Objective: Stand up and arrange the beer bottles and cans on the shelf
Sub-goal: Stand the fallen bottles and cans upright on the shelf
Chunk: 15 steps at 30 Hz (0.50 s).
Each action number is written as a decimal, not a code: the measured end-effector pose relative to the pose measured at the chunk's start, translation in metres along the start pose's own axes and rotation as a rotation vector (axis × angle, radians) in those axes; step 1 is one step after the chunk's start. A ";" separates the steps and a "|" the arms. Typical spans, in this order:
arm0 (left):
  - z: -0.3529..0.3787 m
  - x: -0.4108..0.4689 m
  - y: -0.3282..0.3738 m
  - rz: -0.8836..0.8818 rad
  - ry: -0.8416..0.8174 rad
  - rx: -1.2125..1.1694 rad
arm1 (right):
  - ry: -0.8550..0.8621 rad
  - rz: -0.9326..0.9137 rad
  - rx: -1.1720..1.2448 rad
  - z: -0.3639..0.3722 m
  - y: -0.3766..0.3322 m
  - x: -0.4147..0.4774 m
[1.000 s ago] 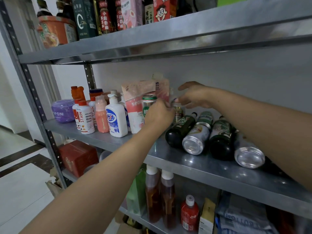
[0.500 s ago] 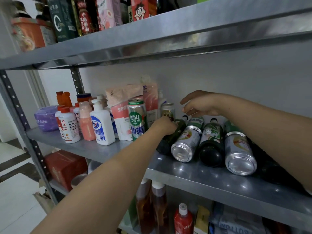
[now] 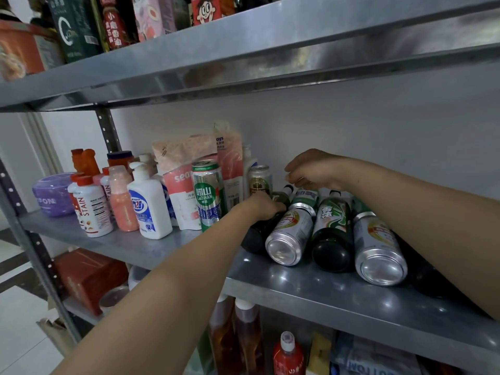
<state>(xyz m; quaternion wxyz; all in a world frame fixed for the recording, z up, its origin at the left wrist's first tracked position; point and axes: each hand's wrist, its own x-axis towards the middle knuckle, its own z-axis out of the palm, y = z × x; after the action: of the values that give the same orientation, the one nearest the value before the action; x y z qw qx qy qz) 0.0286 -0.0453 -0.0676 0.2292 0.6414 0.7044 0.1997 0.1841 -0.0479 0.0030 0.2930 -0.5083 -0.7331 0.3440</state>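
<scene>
On the grey metal shelf (image 3: 324, 293) a tall green beer can (image 3: 208, 196) stands upright, and a smaller gold can (image 3: 259, 180) stands behind it. To their right, two silver cans (image 3: 290, 236) (image 3: 378, 247) and dark green bottles lie on their sides in a row. My left hand (image 3: 261, 209) grips the leftmost lying bottle (image 3: 253, 240) around its upper body. My right hand (image 3: 311, 169) hovers over the necks of the lying row with fingers loosely curled, holding nothing that I can see. A second bottle (image 3: 332, 234) lies between the silver cans. My right forearm partly hides another.
Left of the cans stand a pink pouch (image 3: 186, 182), a white pump bottle (image 3: 148, 207), stain remover bottles (image 3: 92, 209) and a purple tub (image 3: 51, 193). The upper shelf (image 3: 243, 50) hangs low overhead. Amber bottles (image 3: 235, 334) and a red box (image 3: 89, 277) sit below.
My left hand let go of the green can, which now stands upright, and moved right and down onto the leftmost lying bottle. My right hand shifted slightly right over the bottle necks.
</scene>
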 end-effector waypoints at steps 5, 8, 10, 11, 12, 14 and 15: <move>0.004 -0.005 0.000 0.011 0.068 -0.013 | 0.061 -0.005 -0.004 0.005 -0.006 0.000; 0.001 -0.014 -0.001 0.007 0.148 -0.025 | 0.104 0.001 -0.008 0.004 -0.012 0.002; -0.003 -0.022 -0.002 0.017 0.250 -0.002 | 0.138 0.013 0.001 0.003 -0.018 0.004; -0.002 -0.025 -0.001 0.022 0.292 0.010 | 0.149 0.028 0.009 0.003 -0.018 0.004; -0.001 -0.027 -0.001 0.027 0.324 0.019 | 0.155 0.045 0.024 0.002 -0.017 0.005; 0.003 -0.031 -0.001 0.039 0.372 0.035 | 0.153 0.068 0.065 0.005 -0.014 0.007; 0.005 -0.033 -0.001 0.053 0.397 0.049 | 0.153 0.070 0.083 0.008 -0.013 0.008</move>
<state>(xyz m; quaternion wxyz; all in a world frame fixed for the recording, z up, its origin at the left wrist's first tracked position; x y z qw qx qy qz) 0.0335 -0.0784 -0.0699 0.0650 0.6131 0.7234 0.3107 0.1683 -0.0449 0.0094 0.3567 -0.5459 -0.6755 0.3443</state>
